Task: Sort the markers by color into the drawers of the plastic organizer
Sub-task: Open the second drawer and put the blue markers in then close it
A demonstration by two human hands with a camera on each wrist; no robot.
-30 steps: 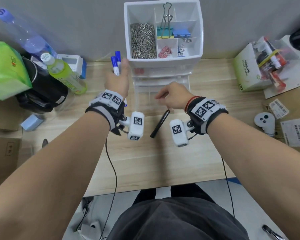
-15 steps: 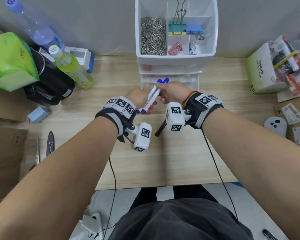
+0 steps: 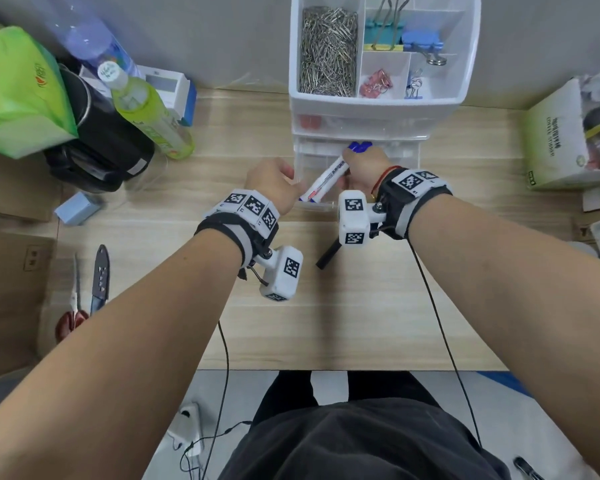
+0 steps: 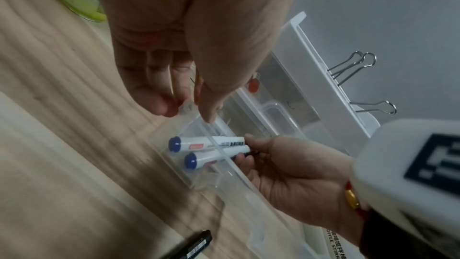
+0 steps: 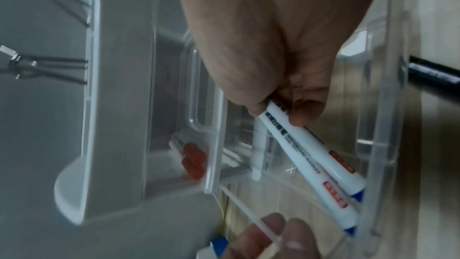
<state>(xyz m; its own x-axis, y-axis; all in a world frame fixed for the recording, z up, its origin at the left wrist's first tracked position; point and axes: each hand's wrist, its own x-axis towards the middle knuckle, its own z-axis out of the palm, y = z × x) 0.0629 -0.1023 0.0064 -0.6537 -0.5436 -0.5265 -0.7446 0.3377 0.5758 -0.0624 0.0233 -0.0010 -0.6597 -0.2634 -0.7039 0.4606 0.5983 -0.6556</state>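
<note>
My right hand (image 3: 361,166) grips two white markers with blue caps (image 3: 326,178) by their cap ends. They slant down into the pulled-out clear drawer (image 3: 404,152) of the white organizer (image 3: 385,107). In the right wrist view the blue markers (image 5: 311,164) lie inside the drawer's walls, tails low. My left hand (image 4: 189,109) pinches the drawer's front left corner. Red markers (image 3: 307,121) lie in the shut drawer above. A black marker (image 3: 328,256) rests on the table by my right wrist.
The organizer's top tray holds paper clips and binder clips. A green bottle (image 3: 146,109), a black container (image 3: 97,143) and a green bag (image 3: 18,88) crowd the left. Scissors (image 3: 73,306) lie at the far left, and a green box (image 3: 561,133) stands right.
The blue markers passed from my left hand, held up beside the organizer, to my right hand, which lowered them into the open drawer. My left hand went to the drawer's corner.
</note>
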